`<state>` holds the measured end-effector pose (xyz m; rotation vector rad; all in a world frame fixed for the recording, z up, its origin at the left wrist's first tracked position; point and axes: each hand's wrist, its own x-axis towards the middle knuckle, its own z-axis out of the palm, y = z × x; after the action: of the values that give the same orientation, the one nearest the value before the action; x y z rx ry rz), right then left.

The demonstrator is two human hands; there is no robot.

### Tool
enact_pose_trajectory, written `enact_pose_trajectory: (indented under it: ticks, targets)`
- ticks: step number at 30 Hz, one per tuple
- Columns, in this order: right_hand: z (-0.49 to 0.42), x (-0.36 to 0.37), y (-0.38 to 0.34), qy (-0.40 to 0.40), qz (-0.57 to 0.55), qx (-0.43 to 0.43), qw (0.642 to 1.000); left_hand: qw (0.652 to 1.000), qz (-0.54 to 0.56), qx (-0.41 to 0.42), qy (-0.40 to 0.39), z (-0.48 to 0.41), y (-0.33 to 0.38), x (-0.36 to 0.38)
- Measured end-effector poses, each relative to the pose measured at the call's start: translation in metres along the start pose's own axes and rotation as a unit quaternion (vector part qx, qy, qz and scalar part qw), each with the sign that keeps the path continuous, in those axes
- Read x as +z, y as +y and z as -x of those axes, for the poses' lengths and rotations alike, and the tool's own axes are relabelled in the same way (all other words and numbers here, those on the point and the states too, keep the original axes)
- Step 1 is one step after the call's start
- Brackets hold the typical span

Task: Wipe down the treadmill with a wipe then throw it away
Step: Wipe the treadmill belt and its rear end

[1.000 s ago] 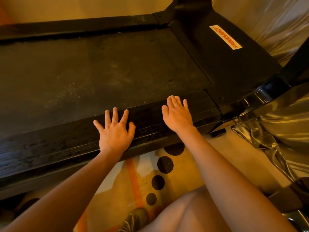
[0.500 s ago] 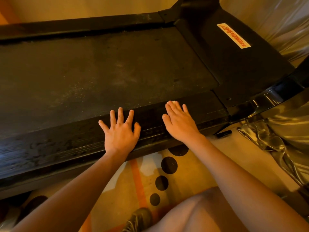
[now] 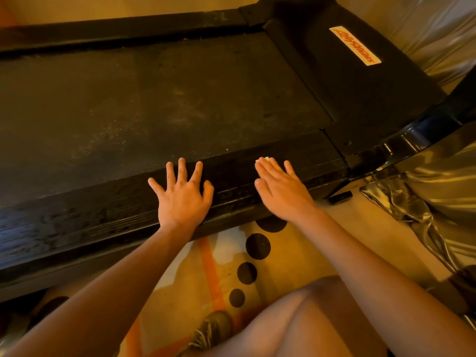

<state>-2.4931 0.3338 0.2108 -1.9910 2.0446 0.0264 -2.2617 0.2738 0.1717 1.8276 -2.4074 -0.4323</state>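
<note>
The black treadmill [image 3: 159, 104] lies across the view, its dusty belt in the middle and a glossy side rail nearest me. My left hand [image 3: 181, 195] rests flat on that rail with fingers spread. My right hand [image 3: 280, 188] lies flat on the same rail further right, fingers straight and together. A small bit of white wipe [image 3: 265, 158] peeks out past its fingertips; the rest is hidden under the palm. The rail shows wet streaks to the left.
The motor cover with a white and red label [image 3: 355, 45] sits at the right end. Shiny silver sheeting [image 3: 438, 191] covers the floor on the right. Below the rail is a mat with black dots [image 3: 257, 246], my knee [image 3: 322, 318] and a shoe [image 3: 211, 331].
My right hand slid a little further along the rail toward the belt, and the white wipe now shows at its fingertips. My left hand kept its place on the rail.
</note>
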Motion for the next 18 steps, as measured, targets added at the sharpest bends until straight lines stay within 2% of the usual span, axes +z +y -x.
enact_pose_trajectory:
  ticks: [7, 14, 18]
  targets:
    - [0.039, 0.011, 0.003, -0.007, 0.026, 0.0, 1.0, 1.0, -0.003, -0.005, -0.004, 0.002, -0.001, -0.003]
    - [-0.027, -0.005, 0.006, -0.014, 0.002, 0.047, 0.999, 1.0, -0.002, 0.004, -0.005, 0.002, 0.0, -0.002]
    - [0.026, 0.007, 0.011, 0.004, -0.012, 0.037, 0.999, 1.0, -0.005, 0.009, -0.006, 0.001, -0.001, 0.0]
